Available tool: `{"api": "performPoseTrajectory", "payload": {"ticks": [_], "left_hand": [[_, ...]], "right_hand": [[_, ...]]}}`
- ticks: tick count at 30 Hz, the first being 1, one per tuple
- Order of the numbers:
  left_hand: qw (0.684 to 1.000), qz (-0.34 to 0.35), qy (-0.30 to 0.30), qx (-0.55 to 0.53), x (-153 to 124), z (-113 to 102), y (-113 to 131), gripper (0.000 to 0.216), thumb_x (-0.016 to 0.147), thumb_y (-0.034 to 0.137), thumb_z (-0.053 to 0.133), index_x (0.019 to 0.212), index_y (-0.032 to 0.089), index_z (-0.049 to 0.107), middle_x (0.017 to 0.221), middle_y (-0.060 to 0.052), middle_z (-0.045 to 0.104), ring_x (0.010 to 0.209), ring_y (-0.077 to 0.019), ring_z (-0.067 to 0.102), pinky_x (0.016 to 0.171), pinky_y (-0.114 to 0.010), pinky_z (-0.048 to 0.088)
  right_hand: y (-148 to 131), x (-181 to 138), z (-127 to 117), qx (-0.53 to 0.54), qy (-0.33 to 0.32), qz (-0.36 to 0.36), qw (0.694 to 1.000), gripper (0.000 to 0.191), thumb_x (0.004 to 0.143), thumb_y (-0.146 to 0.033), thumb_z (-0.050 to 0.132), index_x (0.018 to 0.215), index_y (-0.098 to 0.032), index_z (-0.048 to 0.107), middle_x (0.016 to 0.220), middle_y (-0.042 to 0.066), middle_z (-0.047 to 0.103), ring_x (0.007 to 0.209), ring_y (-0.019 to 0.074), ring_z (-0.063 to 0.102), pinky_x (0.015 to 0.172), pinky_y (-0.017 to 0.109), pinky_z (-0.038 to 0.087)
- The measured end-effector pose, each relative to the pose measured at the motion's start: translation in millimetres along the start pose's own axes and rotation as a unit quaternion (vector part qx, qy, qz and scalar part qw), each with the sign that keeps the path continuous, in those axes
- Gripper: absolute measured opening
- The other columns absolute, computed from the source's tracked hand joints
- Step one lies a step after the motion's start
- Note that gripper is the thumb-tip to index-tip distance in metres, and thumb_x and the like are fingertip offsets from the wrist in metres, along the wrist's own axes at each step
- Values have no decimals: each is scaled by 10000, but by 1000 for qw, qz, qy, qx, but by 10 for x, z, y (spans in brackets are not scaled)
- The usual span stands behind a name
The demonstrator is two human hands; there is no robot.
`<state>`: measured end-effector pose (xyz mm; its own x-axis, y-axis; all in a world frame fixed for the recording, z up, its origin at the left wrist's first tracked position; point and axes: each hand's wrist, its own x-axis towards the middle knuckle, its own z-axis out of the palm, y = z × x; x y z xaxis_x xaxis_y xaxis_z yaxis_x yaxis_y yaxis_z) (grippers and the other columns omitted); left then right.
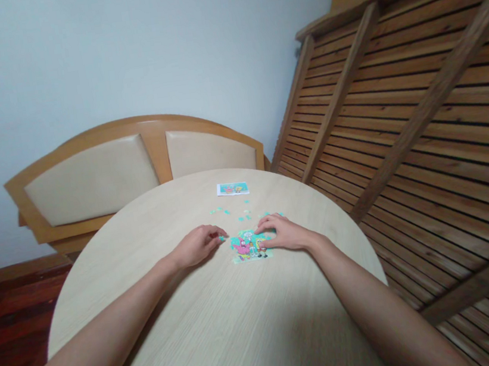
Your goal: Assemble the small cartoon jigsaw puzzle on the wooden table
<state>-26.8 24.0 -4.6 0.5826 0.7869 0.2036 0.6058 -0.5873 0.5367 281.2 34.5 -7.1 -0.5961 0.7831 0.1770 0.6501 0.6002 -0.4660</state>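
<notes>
A partly joined jigsaw puzzle (245, 249) with cartoon figures on a teal ground lies flat on the round table (192, 334). At its left side, my left hand (197, 246) pinches a small teal puzzle piece (222, 239) between thumb and fingers. My right hand (288, 233) rests over the puzzle's right edge, thumb and fingers apart, fingertips touching it. Several loose pieces (227, 212) are scattered just beyond the puzzle, and a few more lie behind my right fingers, partly hidden.
A printed picture card (233, 189) with similar figures lies near the table's far edge. Behind the table stands a wooden headboard (157, 152) with cream panels against a pale wall. A slatted wooden frame (395, 97) leans close along the right side.
</notes>
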Motion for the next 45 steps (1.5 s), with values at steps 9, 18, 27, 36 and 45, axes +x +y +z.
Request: {"api": "performPoseTrajectory", "payload": {"ticks": [9,18,27,36,45], "left_hand": [[987,-59,44,-142,26,114,124,145,808,258,593,862,136,649,761,-31,666,672,-130,554,632,-233,417],[973,-88,42,-208,46,177,151,177,786,303,647,832,133,647,727,-25,646,619,-110,503,594,-233,390],[977,-80,4,-198,22,218,201,239,813,335,622,897,126,700,707,-14,627,619,-113,502,587,-224,393],[978,-78,-2,-191,12,225,229,275,820,365,632,907,120,719,698,-13,625,616,-121,512,578,-228,389],[978,-66,-16,-195,19,257,184,282,833,376,637,916,123,731,729,-35,666,647,-132,547,594,-232,409]], "right_hand": [[-3,3,-2,4,4,-2,1000,398,760,-513,773,1062,-254,750,1165,77,654,1111,270,562,1022,443,383],[-44,-6,-16,-2,1,0,1000,384,762,-496,776,1049,-242,743,1160,75,662,1124,266,558,1048,451,354],[-73,0,-32,-6,4,-19,1000,367,768,-473,776,1033,-224,729,1118,68,676,1097,255,568,1029,436,370],[-173,37,47,-18,7,-67,998,401,811,-476,728,1131,-236,704,1140,78,666,1115,256,567,1023,417,390],[-308,92,169,-26,-10,-119,992,514,783,-499,744,1225,-245,685,1248,91,636,1175,268,548,1037,417,404]]}}
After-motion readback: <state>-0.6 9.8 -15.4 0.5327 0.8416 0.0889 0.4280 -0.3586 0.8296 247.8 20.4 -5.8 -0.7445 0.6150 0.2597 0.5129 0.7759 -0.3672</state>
